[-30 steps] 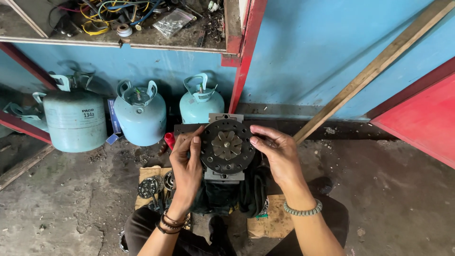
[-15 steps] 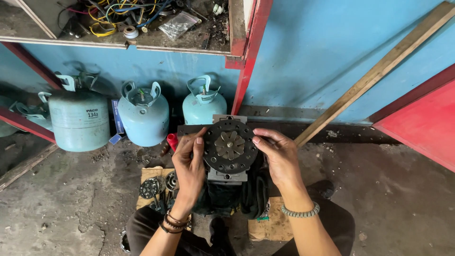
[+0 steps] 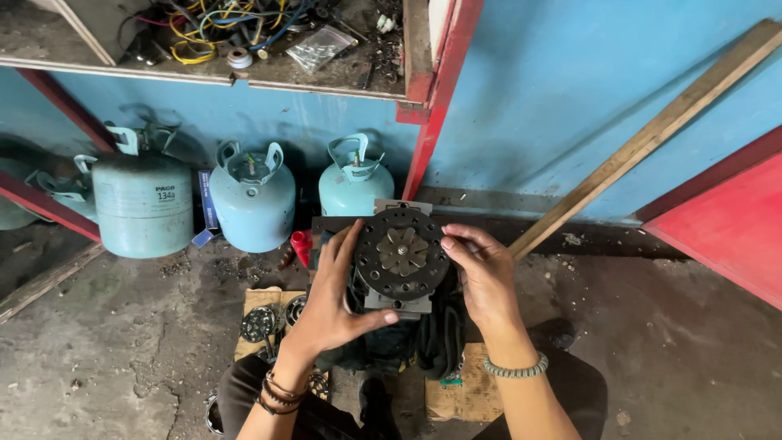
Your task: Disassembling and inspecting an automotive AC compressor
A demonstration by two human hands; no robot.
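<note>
A dark round clutch plate with a star-shaped metal hub (image 3: 401, 253) faces up on top of a black compressor body (image 3: 391, 330) that stands on end on the floor. My left hand (image 3: 334, 297) wraps the plate's left side, thumb lying across the metal bracket under it. My right hand (image 3: 481, 273) grips the plate's right rim with its fingertips. Both wrists wear bead bracelets.
Three pale blue gas cylinders (image 3: 252, 200) stand against the blue wall. A cardboard sheet (image 3: 265, 305) on the concrete floor carries small round parts (image 3: 258, 323). A shelf (image 3: 244, 77) above holds wires. A wooden plank (image 3: 643, 138) leans at the right beside a red panel (image 3: 725, 228).
The view has shifted slightly. Both hands stay on the plate, with the fingers only a little readjusted around its rim.
</note>
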